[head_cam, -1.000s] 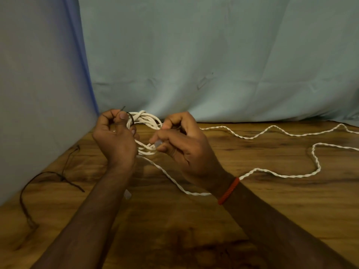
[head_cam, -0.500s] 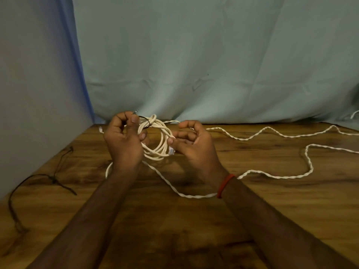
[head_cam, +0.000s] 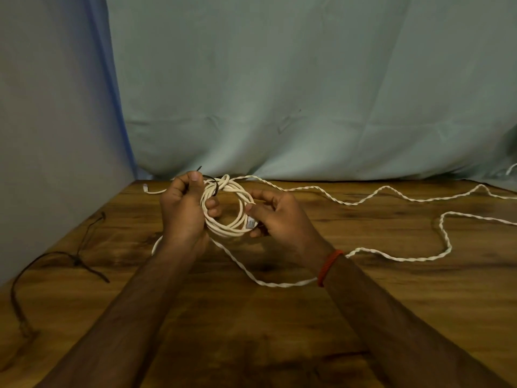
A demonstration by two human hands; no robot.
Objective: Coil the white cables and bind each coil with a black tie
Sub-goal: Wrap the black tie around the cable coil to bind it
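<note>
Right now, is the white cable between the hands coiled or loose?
Coiled: the white cable forms several stacked loops; a black tie crosses it by the left hand.

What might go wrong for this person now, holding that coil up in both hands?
1. The black tie looks only looped round the coil near the thumb of the left hand; if it slips loose, the loops may spring apart.
2. The right hand pinches just one side of the coil, so a weak grip might let it sag.
3. The loose twisted cable runs under the right wrist and might snag or drag.
</note>
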